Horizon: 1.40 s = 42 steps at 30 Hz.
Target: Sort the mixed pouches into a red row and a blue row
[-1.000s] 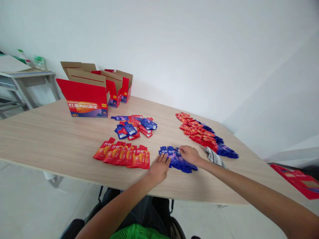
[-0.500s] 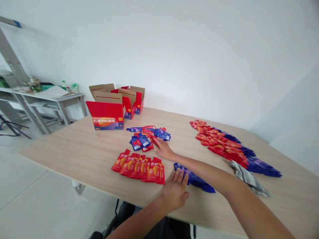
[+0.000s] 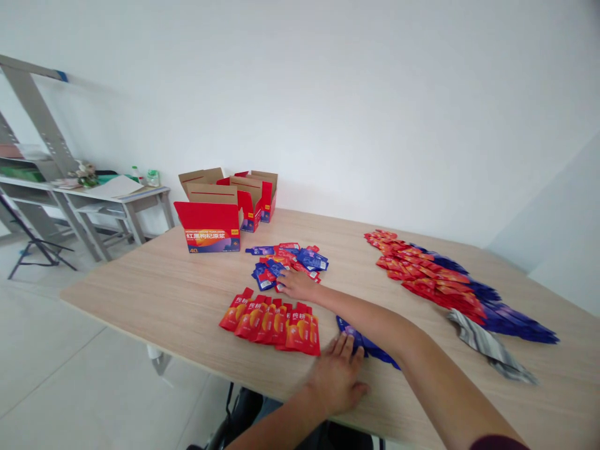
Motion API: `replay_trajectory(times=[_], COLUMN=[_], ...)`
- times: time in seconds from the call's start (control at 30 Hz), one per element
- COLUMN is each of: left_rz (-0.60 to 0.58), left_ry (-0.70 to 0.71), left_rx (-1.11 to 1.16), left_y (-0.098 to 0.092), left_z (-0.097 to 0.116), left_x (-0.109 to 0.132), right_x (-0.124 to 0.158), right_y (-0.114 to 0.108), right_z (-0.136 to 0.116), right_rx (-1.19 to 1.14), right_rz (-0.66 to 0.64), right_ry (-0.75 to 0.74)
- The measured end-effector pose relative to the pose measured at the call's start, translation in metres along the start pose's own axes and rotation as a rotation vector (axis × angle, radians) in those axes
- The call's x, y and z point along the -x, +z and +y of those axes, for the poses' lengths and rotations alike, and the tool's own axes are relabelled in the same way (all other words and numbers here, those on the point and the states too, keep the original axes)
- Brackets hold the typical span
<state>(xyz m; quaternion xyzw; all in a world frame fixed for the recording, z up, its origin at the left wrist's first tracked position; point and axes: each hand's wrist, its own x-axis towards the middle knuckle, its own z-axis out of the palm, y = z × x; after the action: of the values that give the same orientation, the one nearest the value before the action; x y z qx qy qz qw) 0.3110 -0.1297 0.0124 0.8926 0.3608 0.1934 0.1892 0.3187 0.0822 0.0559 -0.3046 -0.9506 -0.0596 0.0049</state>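
My left hand lies flat near the table's front edge, fingers stretched out. Its fingertips touch the near end of a row of overlapping blue pouches, partly hidden under my right forearm. Further back, my right hand reaches over a loose pile of mixed red and blue pouches, its fingers extended onto a blue pouch; I see no pouch lifted. Another blue pouch lies at the pile's right side. In front of the pile, several red pouches overlap in a neat row, left of my left hand.
Open red cartons stand at the back left of the wooden table. A long bank of layered red pouches and blue pouches runs along the right. A striped cloth lies before it. Grey desks stand beyond, left.
The view has shifted, so the table sits further right and lower. My right hand has moved left across the mixed pile, toward its blue pouches. My left hand stays by the blue row.
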Motion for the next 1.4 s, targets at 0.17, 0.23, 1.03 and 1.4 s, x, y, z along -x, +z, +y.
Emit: replay_trajectory(times=[0.17, 0.23, 1.03, 1.4], left_rz=[0.016, 0.022, 0.040, 0.026], left_ry=[0.010, 0.014, 0.004, 0.002], left_rx=[-0.013, -0.020, -0.096, -0.122], left_y=[0.004, 0.005, 0.005, 0.003], left_z=[-0.003, -0.003, -0.002, 0.000], left_x=[0.000, 0.000, -0.004, -0.006], right_x=[0.018, 0.023, 0.165, 0.330], right_y=[0.007, 0.009, -0.017, -0.022], right_z=[0.002, 0.004, 0.037, 0.032], right_rx=[0.033, -0.002, -1.142, -1.214], right_rz=[-0.062, -0.067, 0.618, 0.832], right_ry=[0.050, 0.060, 1.019, 1.331])
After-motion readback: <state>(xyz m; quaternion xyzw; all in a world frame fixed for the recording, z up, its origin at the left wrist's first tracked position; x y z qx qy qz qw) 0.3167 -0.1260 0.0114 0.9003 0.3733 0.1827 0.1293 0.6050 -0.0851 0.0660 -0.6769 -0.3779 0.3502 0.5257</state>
